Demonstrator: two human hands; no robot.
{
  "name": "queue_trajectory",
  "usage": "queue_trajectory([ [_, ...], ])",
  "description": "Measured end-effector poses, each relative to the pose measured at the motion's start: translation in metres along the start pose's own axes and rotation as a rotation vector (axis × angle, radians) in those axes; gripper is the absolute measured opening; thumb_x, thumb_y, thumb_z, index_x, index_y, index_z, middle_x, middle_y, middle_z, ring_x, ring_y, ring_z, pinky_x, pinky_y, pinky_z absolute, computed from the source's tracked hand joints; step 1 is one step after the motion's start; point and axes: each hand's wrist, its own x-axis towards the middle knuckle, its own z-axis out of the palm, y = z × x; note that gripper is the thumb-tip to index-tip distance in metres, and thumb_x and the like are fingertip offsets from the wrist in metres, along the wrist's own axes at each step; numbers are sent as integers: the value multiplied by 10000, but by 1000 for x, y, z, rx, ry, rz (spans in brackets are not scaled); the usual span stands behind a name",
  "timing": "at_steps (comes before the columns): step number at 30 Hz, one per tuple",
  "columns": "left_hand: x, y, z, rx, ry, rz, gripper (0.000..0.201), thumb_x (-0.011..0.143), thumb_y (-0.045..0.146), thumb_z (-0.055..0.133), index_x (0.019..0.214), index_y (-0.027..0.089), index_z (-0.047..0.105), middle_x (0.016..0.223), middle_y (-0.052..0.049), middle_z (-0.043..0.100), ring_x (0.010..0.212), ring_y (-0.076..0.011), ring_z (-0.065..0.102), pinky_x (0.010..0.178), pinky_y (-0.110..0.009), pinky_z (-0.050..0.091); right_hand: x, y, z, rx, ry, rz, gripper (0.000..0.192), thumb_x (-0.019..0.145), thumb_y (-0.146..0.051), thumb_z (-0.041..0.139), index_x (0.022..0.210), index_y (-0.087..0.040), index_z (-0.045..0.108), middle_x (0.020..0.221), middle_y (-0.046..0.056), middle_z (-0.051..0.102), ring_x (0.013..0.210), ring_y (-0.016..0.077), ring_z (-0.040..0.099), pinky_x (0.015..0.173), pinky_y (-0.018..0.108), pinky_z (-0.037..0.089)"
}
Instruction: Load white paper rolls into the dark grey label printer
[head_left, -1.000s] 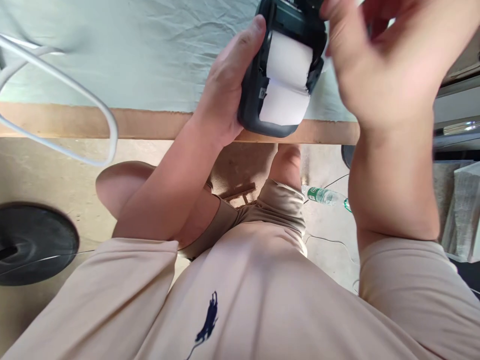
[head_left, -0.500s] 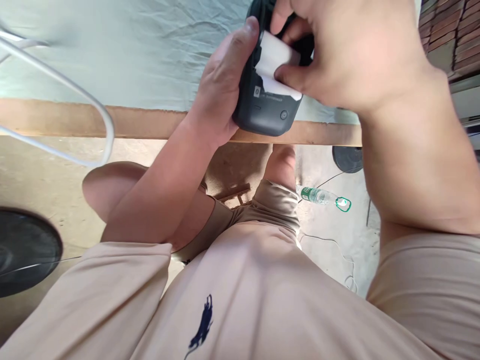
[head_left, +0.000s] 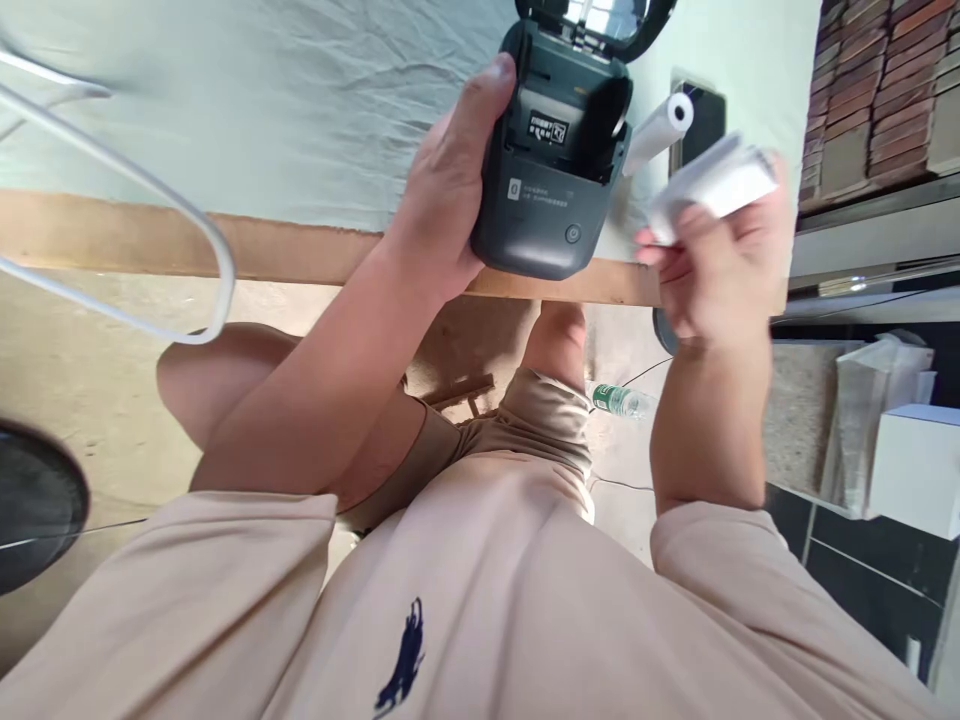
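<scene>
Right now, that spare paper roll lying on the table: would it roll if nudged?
Probably. The paper roll is a cylinder lying on its side on the cloth-covered table, so a sideways push likely rolls it. The wrinkled cloth may slow it. It looks small and light, so it is easily knocked.

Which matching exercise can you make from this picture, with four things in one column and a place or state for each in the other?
Things:
1. printer
2. paper roll
3. spare roll
4. water bottle

Places or states:
A. lying on the floor
B. held in the right hand
C. lid open, gripped by the left hand
D. lying on the table

Pairs: 1-C, 2-B, 3-D, 4-A
</scene>
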Motion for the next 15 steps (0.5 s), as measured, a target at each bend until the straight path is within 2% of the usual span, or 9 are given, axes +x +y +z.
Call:
queue_trajectory([
  [3,2,2,2,8,51,17,258,1037,346,503,917,155,629,1019,-56,749,1145,-218,720,989,-324,613,-3,14,14,-30,-48,-88,479,712,-503,807,1075,-341,540,1039,-4,649,859,167,656,733,336,554],
  [5,2,6,4,-12,88,4,328,1059,357,441,909,139,634,1018,-56,737,1127,-228,736,995,-359,616,0,14,21,-135,-46,-227,449,735,-528,796,1067,-320,576,1089,19,631,1022,201,636,936,390,555],
  [7,0,10,6,-20,99,-5,388,1072,367,388,937,123,657,1006,-60,729,1116,-246,747,991,-393,622,3,11,26,-312,-78,-288,425,798,-536,735,1120,-298,592,1135,37,635,1087,219,614,1058,428,516],
  [10,-3,15,6,-2,62,17,336,1050,369,460,979,134,690,1037,-64,745,1175,-263,729,1002,-358,617,4,5,26,-498,-178,-248,441,839,-516,658,1206,-280,590,1212,49,657,1102,231,616,1069,439,508],
  [11,-3,17,5,0,50,24,313,1041,362,482,973,143,696,1052,-64,749,1207,-266,716,1005,-341,613,5,3,24,-519,-152,-249,418,850,-479,623,1215,-279,586,1250,53,650,1107,230,615,1042,426,515],
  [13,-4,18,3,-12,40,35,282,1028,356,512,967,161,706,1057,-62,753,1262,-276,690,1013,-338,607,11,0,18,-536,1,-279,353,868,-369,520,1205,-270,550,1293,70,603,1139,225,583,987,407,511],
  [15,-4,19,2,-36,44,22,272,1021,370,533,982,176,719,1012,-63,763,1277,-287,680,1026,-361,602,26,2,13,-558,152,-278,296,864,-306,458,1155,-271,495,1250,90,546,1120,230,528,946,418,491],
])
